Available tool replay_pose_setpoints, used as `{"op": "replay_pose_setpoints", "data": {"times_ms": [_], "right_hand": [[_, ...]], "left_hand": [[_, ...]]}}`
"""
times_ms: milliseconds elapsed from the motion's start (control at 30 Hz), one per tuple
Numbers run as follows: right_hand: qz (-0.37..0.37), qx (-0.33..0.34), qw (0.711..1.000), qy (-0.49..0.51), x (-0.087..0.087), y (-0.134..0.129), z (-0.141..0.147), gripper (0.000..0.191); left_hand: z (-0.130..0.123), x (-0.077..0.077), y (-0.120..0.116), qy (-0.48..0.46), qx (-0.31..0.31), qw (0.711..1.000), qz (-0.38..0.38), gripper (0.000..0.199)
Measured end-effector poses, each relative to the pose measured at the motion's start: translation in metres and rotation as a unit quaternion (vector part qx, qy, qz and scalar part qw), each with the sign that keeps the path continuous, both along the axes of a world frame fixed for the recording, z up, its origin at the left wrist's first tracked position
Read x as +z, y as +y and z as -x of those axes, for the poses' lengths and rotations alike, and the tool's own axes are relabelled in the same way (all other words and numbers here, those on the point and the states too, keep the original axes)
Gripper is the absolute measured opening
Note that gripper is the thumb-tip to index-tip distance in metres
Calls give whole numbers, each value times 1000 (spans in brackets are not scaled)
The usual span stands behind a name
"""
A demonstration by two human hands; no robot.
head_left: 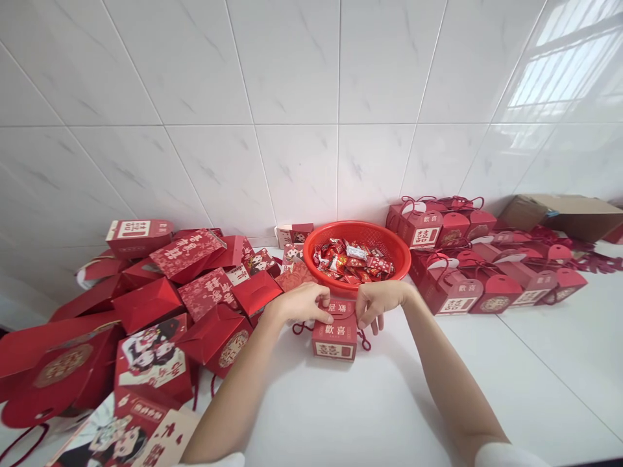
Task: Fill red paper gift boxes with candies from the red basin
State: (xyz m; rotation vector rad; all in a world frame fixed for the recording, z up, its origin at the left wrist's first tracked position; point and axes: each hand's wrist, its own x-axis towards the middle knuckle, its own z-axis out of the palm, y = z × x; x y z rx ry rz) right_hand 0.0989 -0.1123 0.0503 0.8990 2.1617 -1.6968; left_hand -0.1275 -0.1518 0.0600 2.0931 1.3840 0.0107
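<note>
A small red paper candy box (335,332) with gold and white lettering stands on the white surface in front of me. My left hand (302,303) is closed at the upper left of this box, thumb and bent fingers on the edge of its folded top. At the upper right edge, my right hand (384,301) pinches the box with curled fingers. Loops of dark red cord (363,340) stick out on both sides of the box. Just behind my hands is a round red plastic basket (405,250) holding wrapped candies (356,259).
Many open red boxes (146,305) lie heaped on the left. Closed boxes with cord handles (455,292) stand in rows on the right. Behind these rows lies a brown cardboard box (567,207) with dark red cords (601,261) near it. A tiled wall (296,162) bounds the back.
</note>
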Motion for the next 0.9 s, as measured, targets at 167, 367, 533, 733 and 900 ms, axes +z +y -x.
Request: {"op": "replay_pose_setpoints", "data": {"times_ms": [167,367,533,733,900], "right_hand": [[7,-20,999,33,-5,2,-1,52],[49,20,998,15,-6,1,1,54],[67,24,997,17,-8,3,2,57],[56,16,998,29,-11,4,1,55],[34,4,999,36,-10,0,-4,52]], "left_hand": [[3,-4,0,-17,25,1000,5,30],[2,-3,1,-13,20,1000,5,29],[3,-1,1,-16,22,1000,5,28],[4,1,0,-11,34,999,4,28],[4,0,1,4,33,999,-3,28]]}}
